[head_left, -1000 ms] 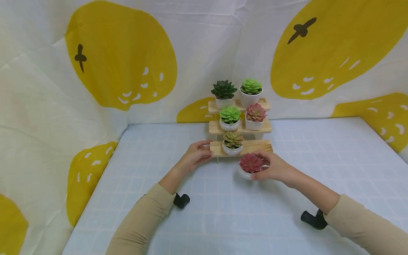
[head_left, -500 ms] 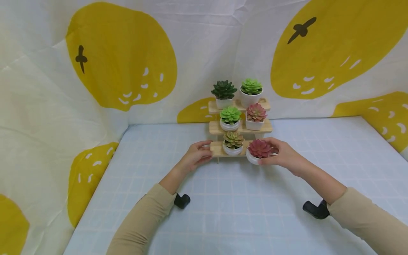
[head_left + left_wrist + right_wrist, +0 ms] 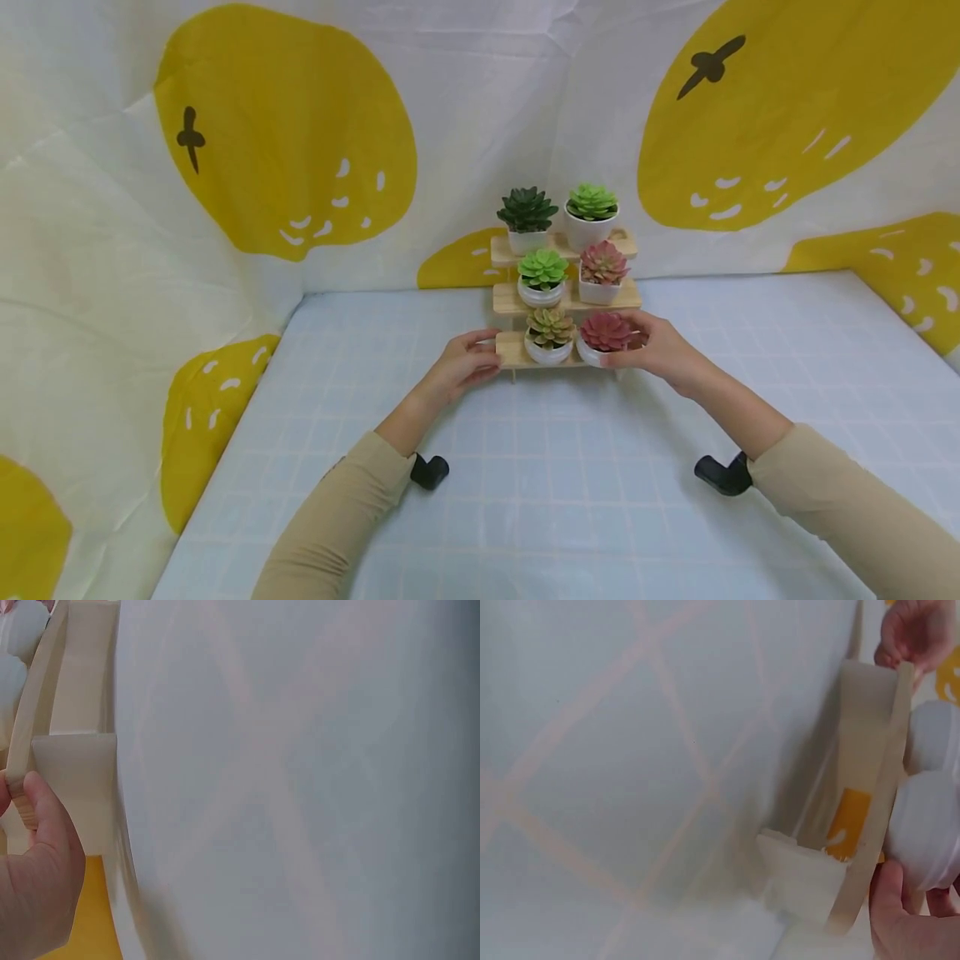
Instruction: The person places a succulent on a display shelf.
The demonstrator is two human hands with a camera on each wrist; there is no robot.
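My right hand point(image 3: 669, 354) holds a potted red succulent point(image 3: 604, 332) at the right part of the lowest tier of a wooden plant stand point(image 3: 512, 350). In the right wrist view its white round pot point(image 3: 928, 829) is against the tier's board, beside another pot. Whether the pot bears fully on the board I cannot tell. My left hand point(image 3: 461, 364) pinches the left end of that same tier, thumb on one face in the left wrist view. A brownish-green succulent point(image 3: 549, 329) in a white pot stands just left of the red one.
On the middle tier are a light green succulent point(image 3: 542, 271) and a pink one point(image 3: 603, 265). The top tier bears a dark green succulent point(image 3: 527, 211) and a bright green one point(image 3: 592, 204). Behind hangs a white cloth point(image 3: 487, 108) with yellow fruit prints.
My right hand has brought the potted red succulent from in front of the stand up and back to the lowest tier. The left hand has kept its place at the tier's end.
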